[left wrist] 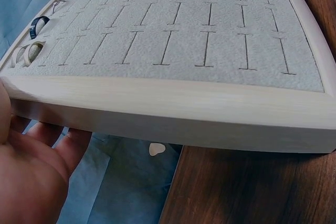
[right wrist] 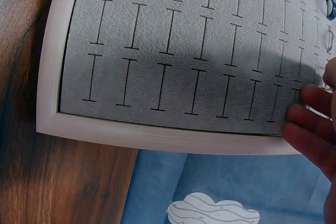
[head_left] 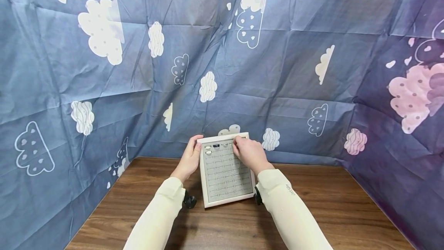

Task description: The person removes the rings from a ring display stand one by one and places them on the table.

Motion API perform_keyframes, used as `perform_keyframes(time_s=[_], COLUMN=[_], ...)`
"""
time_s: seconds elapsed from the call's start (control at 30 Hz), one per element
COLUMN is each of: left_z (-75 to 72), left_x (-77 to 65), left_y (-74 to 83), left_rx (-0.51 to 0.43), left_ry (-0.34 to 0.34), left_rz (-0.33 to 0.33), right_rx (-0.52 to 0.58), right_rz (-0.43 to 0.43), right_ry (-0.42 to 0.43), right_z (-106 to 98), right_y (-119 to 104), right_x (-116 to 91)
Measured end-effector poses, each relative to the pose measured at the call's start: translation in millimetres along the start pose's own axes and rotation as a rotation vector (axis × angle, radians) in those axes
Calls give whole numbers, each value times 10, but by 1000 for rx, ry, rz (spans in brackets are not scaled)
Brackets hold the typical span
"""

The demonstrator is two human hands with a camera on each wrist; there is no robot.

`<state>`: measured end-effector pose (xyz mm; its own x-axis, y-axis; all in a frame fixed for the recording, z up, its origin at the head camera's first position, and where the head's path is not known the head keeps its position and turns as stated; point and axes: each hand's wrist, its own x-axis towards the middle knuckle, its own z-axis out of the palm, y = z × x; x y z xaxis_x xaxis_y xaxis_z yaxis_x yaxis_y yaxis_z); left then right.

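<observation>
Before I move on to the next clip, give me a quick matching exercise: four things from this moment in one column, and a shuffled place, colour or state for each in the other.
Things:
1. Left hand
2. Right hand
3. Dark ring
4. Table

Place, colour or state, as the head view shows them:
A. Brown, with a wood grain
B. In the top row, second from the left
C. Holding the left edge of the ring tray
D. Covering part of the tray's upper right

Right pairs: 1-C, 2-D, 3-B, 4-A
</observation>
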<state>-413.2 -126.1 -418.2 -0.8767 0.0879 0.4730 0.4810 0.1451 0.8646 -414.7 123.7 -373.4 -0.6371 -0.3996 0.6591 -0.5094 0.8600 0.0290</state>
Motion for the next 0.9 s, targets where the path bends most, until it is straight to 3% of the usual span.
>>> perform_keyframes(time_s=[0.53, 0.9], left_z=[0, -18], left_x=[-1, 7], left_y=[-6, -25], left_rx=[-9, -8], left_ry=[-11, -14], left_rz=[-8, 2], right_rx=[61, 131], right_rz=[-17, 56], right_ry=[32, -31], right_z=[-21, -89], right_y=[65, 197], right_x=[-74, -149])
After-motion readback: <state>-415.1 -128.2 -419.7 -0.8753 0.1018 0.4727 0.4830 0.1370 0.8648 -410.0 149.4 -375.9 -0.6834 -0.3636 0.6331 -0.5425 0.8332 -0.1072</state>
